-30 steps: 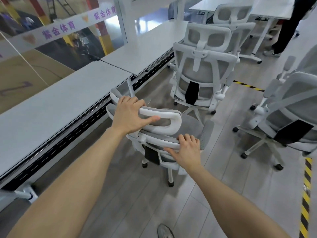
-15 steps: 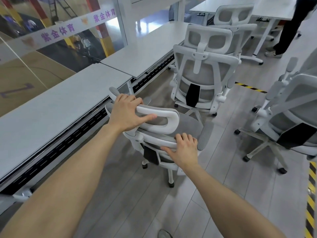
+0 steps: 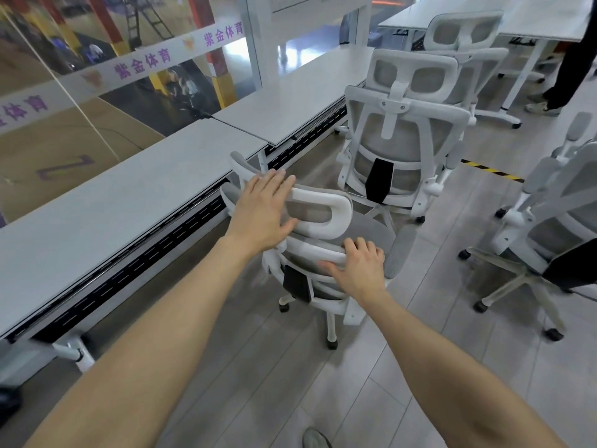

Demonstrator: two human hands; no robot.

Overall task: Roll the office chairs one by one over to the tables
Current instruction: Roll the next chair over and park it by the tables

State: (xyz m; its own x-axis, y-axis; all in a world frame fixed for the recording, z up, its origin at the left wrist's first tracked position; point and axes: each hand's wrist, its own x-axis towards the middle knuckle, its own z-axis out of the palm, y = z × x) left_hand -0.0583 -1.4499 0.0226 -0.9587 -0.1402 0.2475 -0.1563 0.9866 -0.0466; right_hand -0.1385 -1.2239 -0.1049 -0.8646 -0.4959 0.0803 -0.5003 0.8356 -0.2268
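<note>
A white office chair with grey mesh (image 3: 326, 218) stands just below me, beside the long grey table (image 3: 106, 202) on the left. My left hand (image 3: 263, 215) lies flat on the chair's headrest with straight fingers. My right hand (image 3: 358, 270) rests on the top rim of the backrest, fingers over the edge and thumb on the near side. The chair's seat and base are mostly hidden beneath the backrest.
A second white chair (image 3: 400, 137) stands ahead at the further table (image 3: 290, 101), a third (image 3: 465, 37) behind it, and another (image 3: 555, 227) at the right. A glass wall runs along the tables. A person's legs (image 3: 568, 63) stand at the top right. Yellow-black floor tape (image 3: 491, 169).
My left hand has opened from gripping the headrest to lying flat on it. The chair has shifted slightly toward the table; my right hand stays on the backrest rim.
</note>
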